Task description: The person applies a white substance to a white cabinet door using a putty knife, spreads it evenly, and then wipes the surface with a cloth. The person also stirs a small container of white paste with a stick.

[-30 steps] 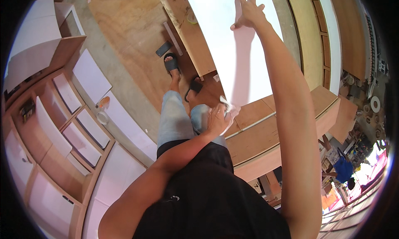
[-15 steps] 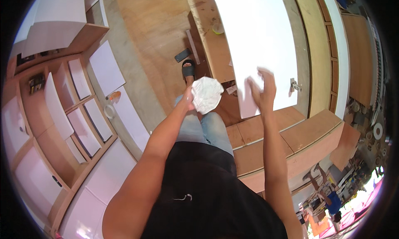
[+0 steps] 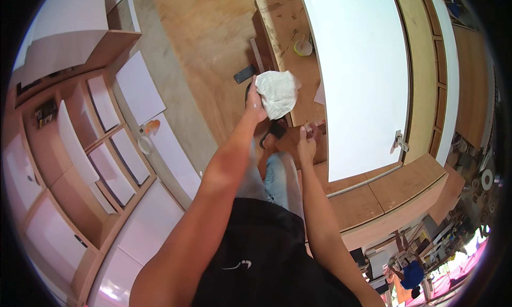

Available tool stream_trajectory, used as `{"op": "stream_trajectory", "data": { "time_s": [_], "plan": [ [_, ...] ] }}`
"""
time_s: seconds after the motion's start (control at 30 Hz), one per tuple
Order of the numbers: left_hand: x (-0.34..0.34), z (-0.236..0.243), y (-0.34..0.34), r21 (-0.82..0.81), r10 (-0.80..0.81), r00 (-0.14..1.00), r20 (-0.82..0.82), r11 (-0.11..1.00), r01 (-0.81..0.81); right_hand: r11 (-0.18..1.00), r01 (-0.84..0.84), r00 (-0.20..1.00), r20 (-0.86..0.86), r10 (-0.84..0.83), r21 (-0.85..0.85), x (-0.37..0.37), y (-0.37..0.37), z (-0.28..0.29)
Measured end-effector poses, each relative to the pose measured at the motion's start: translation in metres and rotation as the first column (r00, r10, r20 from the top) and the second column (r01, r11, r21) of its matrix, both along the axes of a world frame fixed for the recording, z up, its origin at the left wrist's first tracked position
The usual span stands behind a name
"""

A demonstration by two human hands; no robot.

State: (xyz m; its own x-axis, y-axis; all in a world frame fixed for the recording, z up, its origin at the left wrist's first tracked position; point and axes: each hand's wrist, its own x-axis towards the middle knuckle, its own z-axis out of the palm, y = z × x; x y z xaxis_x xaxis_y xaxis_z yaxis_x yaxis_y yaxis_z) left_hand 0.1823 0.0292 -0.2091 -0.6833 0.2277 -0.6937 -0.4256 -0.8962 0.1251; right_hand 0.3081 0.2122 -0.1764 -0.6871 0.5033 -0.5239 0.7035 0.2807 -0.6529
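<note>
My left hand (image 3: 255, 105) is closed round a bunched white cloth (image 3: 277, 95), raised above my legs and the wooden floor. The cloth covers most of my fingers. Beside the left edge of a large white panel (image 3: 362, 83), my right hand (image 3: 308, 138) has its fingers curled together, apart from the cloth. Something small may be pinched there, but I cannot make it out. The panel lies flat, with a metal hinge (image 3: 401, 140) at its near right corner.
A wooden board (image 3: 290, 19) beside the panel carries a small round container (image 3: 303, 48). A phone (image 3: 245, 74) lies on the floor. Cabinets with white drawers (image 3: 114, 165) stand at the left, near a tape roll (image 3: 144, 145). Another person (image 3: 412, 275) is at lower right.
My left hand has carried the cloth forward and slightly right. My right hand has come off the panel, moved left and down past its edge, and its spread fingers have curled in.
</note>
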Motion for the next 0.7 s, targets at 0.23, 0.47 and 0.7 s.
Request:
{"op": "stream_trajectory", "data": {
  "time_s": [0.23,0.47,0.7],
  "plan": [
    [-0.023,-0.004,-0.063,0.028,-0.107,0.994,-0.004,0.994,0.107,0.996,0.068,0.971,0.224,-0.079,0.057,-0.134,-0.034,0.003],
    [-0.043,0.000,-0.069,-0.004,-0.261,0.965,0.031,0.965,0.261,0.933,-0.126,0.922,0.386,-0.016,0.338,-0.104,-0.010,-0.054],
    [-0.054,-0.013,0.002,-0.083,-0.353,0.935,-0.025,0.933,0.350,0.972,0.020,0.988,0.142,-0.055,0.236,-0.015,-0.019,0.024]
  ]
}}
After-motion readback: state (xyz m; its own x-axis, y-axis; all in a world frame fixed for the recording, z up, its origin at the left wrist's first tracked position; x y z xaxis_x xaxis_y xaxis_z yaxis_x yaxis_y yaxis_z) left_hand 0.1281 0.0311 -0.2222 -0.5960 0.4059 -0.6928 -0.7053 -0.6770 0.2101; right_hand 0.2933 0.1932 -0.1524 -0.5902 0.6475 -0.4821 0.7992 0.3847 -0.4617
